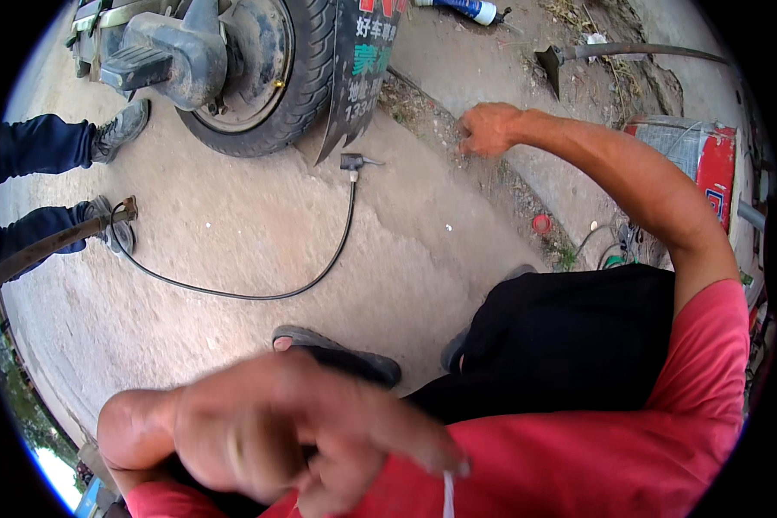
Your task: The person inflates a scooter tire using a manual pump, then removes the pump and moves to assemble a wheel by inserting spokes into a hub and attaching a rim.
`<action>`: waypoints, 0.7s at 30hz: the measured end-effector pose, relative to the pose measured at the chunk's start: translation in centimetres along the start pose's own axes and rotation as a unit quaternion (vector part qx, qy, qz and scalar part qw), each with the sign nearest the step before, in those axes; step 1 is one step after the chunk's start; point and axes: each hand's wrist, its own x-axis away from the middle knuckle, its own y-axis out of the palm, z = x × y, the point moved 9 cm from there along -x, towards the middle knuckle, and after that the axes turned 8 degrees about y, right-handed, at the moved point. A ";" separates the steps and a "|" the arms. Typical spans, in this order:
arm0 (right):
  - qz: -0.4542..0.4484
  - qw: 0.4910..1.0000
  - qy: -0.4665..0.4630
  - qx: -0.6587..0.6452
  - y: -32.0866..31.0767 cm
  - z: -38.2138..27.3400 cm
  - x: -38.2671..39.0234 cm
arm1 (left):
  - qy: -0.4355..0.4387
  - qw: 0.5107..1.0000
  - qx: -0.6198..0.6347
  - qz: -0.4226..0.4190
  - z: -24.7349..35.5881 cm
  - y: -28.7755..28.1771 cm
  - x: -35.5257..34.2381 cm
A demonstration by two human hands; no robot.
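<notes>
My left hand [311, 423] is raised close in front of my red shirt, its fingers bent and smeared by motion. A thin white strip [448, 496] hangs by its foremost fingertip; whether the hand holds it I cannot tell. My right hand [489, 128] reaches out over the dirt strip with curled fingers. What they close on, if anything, is hidden. The wheel with a black tyre [298, 104] stands to its left, a torn printed mud flap [354, 86] beside it. A black air hose [315, 281] curves over the concrete, its black end fitting [351, 161] lying near the flap.
Another person's dark trouser legs [47, 142] stand at the left, by a rusty bar [60, 237]. A long-handled hoe [551, 69] lies at the upper right, a blue and white tube [466, 9] left of it. A red container [718, 177] stands right; a red cap [540, 224] lies nearby.
</notes>
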 end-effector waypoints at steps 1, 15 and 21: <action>-0.002 1.000 -0.002 0.007 -0.2 0.0 -0.1 | -0.011 1.000 -0.017 0.024 -0.2 -0.8 -0.1; -0.009 1.000 -0.018 0.024 0.7 0.8 0.0 | -0.090 0.994 -0.048 -0.050 -0.6 1.0 -0.1; -0.009 0.999 -0.024 0.041 -0.4 -0.4 -0.2 | 0.056 0.996 0.055 -0.029 1.3 4.2 1.0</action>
